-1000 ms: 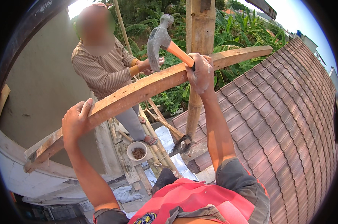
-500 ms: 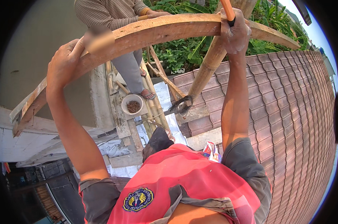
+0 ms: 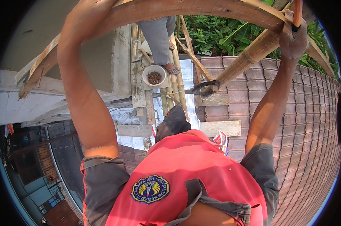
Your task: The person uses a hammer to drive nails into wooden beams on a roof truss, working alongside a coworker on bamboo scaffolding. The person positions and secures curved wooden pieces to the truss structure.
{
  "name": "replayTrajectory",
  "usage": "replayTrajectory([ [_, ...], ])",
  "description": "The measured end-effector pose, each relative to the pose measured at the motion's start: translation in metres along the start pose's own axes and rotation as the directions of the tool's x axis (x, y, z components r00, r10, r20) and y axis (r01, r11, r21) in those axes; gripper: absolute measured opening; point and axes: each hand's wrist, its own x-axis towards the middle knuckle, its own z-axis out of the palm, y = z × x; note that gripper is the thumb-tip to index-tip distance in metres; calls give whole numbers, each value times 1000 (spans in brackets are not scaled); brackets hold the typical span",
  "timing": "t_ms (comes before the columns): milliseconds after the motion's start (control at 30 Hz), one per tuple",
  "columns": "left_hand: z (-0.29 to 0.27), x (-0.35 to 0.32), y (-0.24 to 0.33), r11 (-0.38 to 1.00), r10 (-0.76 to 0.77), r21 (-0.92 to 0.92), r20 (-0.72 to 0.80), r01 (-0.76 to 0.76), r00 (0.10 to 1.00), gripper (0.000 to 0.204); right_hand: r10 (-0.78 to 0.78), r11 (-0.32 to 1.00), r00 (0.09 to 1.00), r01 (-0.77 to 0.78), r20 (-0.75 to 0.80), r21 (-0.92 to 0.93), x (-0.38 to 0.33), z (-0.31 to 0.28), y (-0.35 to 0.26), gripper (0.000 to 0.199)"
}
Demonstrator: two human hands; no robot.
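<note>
Long curved wooden beam [image 3: 200,9] spans overhead, both arms raised to it. Right hand [image 3: 294,39] clenched around an orange tool handle [image 3: 297,13], fist against the beam's lower edge, just above a slanted bamboo pole [image 3: 249,56]. Left hand [image 3: 88,14] up at the beam; its grip can't be made out. Below, between the arms: white bowl of nails [image 3: 154,75] on planks, another person's sandalled foot [image 3: 172,67] beside it. Brown tiled roof [image 3: 302,124] under the right arm.

You wear a red vest [image 3: 185,177] over a dark grey short-sleeved shirt [image 3: 102,180]. A round blue-and-yellow emblem [image 3: 150,189] sits on the vest's chest. Both sleeves end above the elbows, and your forearms are bare.
</note>
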Motion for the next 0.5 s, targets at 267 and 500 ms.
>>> replayTrajectory([
  [267,2,-15,11,986,164,16,-85,-163,983,52,52,998,998,-52,39,-20,1,-1,-13,21],
  [500,-1,-6,-5,950,-124,282,-61,137,990,68,107,994,979,-103,174,-30,-6,-6,6,34],
])
